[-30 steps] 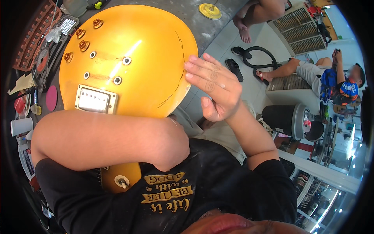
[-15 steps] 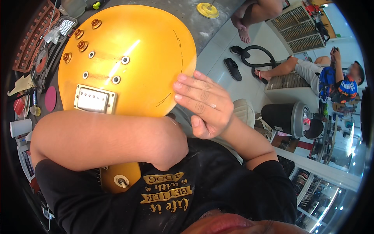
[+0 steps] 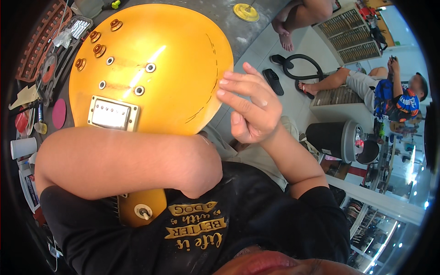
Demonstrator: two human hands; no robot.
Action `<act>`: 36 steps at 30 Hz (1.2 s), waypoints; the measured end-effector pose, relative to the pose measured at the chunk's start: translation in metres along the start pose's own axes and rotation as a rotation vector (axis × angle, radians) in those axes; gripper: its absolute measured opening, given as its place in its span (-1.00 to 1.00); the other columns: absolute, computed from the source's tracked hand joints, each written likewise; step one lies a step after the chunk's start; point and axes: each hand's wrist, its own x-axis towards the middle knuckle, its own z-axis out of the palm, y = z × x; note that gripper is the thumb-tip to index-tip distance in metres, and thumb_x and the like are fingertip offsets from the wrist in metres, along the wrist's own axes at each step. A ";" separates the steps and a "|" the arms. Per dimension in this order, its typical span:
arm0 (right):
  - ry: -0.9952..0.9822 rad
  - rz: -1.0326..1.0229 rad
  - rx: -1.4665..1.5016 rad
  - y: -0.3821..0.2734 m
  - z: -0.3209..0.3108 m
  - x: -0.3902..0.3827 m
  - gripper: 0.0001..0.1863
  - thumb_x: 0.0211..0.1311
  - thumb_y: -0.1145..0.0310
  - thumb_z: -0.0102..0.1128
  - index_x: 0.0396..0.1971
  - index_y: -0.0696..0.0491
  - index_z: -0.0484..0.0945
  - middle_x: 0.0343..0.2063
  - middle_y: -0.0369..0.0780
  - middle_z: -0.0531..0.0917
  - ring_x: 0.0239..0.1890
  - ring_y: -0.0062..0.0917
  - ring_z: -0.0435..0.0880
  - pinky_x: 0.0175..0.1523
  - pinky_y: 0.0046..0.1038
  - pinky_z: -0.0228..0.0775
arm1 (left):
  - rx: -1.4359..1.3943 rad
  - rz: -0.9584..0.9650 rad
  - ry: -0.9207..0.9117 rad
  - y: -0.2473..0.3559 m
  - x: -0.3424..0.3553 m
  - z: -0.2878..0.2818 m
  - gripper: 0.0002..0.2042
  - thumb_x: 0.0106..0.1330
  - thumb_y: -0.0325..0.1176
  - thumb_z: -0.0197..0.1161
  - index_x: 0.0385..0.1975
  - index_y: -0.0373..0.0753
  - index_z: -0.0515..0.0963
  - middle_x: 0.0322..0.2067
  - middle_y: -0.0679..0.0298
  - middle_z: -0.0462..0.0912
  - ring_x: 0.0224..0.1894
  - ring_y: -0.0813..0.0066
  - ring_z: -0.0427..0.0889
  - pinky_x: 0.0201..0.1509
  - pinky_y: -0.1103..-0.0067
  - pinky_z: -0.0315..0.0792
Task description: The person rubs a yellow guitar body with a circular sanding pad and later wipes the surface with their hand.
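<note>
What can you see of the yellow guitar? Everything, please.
The yellow guitar looks glossy and lacquered, facing the camera, partly over a grey worktop. It carries four amber knobs, four metal-ringed holes, a metal-covered pickup in a cream frame and a toggle switch. Dark dashes curve near its right rim; no strings cross the pickup. The left forearm crosses in front, hiding its middle; fingertips of the right hand overlap its right edge, contact unclear.

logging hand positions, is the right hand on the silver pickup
No, the right hand is at the rim of the gold guitar body, well apart from the silver pickup.
</note>
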 end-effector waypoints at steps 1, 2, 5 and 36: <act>0.001 -0.007 -0.003 -0.004 0.001 -0.001 -0.59 0.29 0.36 0.11 -0.06 0.15 0.88 -0.09 -0.03 0.87 0.07 -0.09 0.88 0.48 0.09 0.51 | -0.001 0.004 0.004 0.000 -0.001 0.000 -0.42 0.47 -0.07 0.44 0.38 -0.28 0.64 0.32 -0.07 0.68 0.44 -0.10 0.59 0.51 0.10 0.51; 0.003 -0.014 -0.007 -0.008 0.002 -0.001 -0.59 0.26 0.35 0.13 -0.08 0.15 0.89 -0.12 -0.05 0.86 0.05 -0.11 0.88 0.48 0.09 0.52 | -0.002 0.004 0.005 0.000 -0.002 -0.001 -0.42 0.47 -0.07 0.44 0.38 -0.28 0.64 0.32 -0.07 0.68 0.44 -0.10 0.59 0.51 0.10 0.51; -0.006 -0.012 0.057 -0.025 0.006 -0.005 -0.61 0.21 0.36 0.16 -0.10 0.13 0.90 -0.15 -0.09 0.85 0.00 -0.15 0.88 0.47 0.09 0.53 | -0.021 0.004 -0.027 0.001 -0.006 -0.002 -0.43 0.47 -0.08 0.45 0.37 -0.29 0.64 0.31 -0.08 0.68 0.44 -0.10 0.60 0.48 0.10 0.53; 0.043 -0.080 0.037 0.001 0.007 0.007 -0.67 0.17 0.39 0.21 -0.19 0.10 0.90 -0.23 -0.12 0.86 -0.08 -0.23 0.90 0.45 0.08 0.56 | -0.055 0.000 -0.020 -0.001 -0.002 -0.001 -0.36 0.47 -0.04 0.44 0.46 -0.23 0.59 0.43 -0.06 0.61 0.54 -0.12 0.51 0.67 0.03 0.32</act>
